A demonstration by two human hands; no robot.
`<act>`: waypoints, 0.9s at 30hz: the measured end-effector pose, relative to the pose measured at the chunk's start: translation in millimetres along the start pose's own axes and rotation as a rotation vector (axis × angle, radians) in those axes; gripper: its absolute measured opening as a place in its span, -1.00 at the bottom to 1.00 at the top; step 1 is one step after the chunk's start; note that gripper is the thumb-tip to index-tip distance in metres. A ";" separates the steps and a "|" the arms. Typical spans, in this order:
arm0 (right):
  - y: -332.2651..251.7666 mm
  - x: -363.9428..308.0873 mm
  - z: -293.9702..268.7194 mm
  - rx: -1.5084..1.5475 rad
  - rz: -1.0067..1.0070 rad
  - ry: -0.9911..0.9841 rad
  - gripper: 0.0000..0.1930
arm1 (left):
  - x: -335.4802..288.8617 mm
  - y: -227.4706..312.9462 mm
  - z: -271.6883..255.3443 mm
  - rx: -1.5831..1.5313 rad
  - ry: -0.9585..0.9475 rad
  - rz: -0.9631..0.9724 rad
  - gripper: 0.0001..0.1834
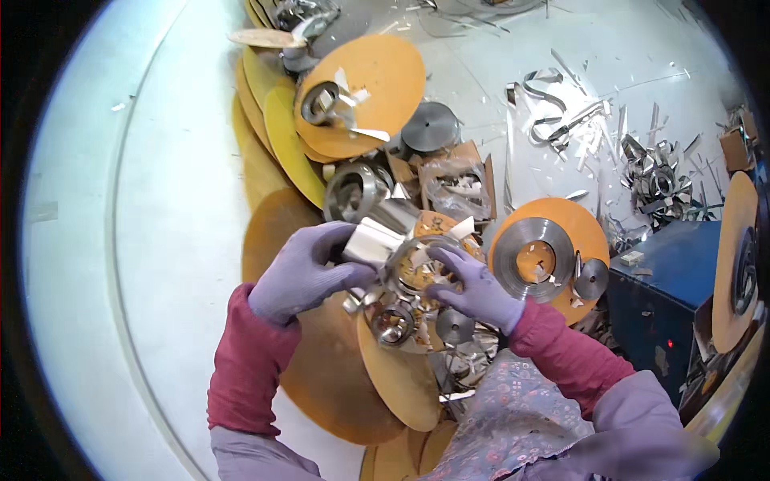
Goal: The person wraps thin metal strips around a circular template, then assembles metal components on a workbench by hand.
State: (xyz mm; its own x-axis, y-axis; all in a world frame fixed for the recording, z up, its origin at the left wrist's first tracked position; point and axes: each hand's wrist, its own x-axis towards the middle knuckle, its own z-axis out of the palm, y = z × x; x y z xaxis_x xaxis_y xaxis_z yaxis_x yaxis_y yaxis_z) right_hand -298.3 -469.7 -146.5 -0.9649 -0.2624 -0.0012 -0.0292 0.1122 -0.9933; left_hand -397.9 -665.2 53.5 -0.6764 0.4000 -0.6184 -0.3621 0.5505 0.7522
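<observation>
My left hand [298, 274], in a lavender glove, grips a wide, shiny metal strip [374, 243] between thumb and fingers. To its right, my right hand [478, 290], gloved alike, has its fingers curled over the rim of a thin ring-shaped coil of metal strip [395, 271]. Strip and coil meet between the hands; I cannot tell whether they are one piece. Under them lies an orange disc [433, 223] littered with scraps. A small metal coil [392, 324] and a small grey roll [455, 327] sit just below the hands.
A large flat coil [507, 260] rests on an orange disc at right, beside a blue cabinet [662, 264]. Beyond the hands stand a cardboard box [457, 188], a thick metal coil [353, 192] and a grey roll [431, 127]. Metal offcuts [658, 176] litter the floor.
</observation>
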 end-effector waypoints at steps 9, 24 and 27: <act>-119.5 18.0 31.9 0.213 0.122 0.120 -0.55 | -107.5 65.4 11.6 -0.089 0.113 0.033 -0.49; -67.8 -46.3 58.9 0.178 0.327 0.183 -0.35 | -128.9 50.2 54.8 -0.163 0.198 0.026 -0.48; -68.8 -55.4 52.1 0.105 0.305 0.131 -0.36 | -134.0 44.0 60.0 -0.201 0.192 0.055 -0.49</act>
State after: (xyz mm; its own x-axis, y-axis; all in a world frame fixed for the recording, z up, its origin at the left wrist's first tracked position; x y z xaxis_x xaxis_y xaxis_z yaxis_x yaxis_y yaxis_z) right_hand -229.2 -512.8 -84.1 -0.9506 -0.1061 -0.2916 0.2859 0.0657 -0.9560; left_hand -284.8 -650.6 155.8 -0.8007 0.2690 -0.5353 -0.4285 0.3673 0.8255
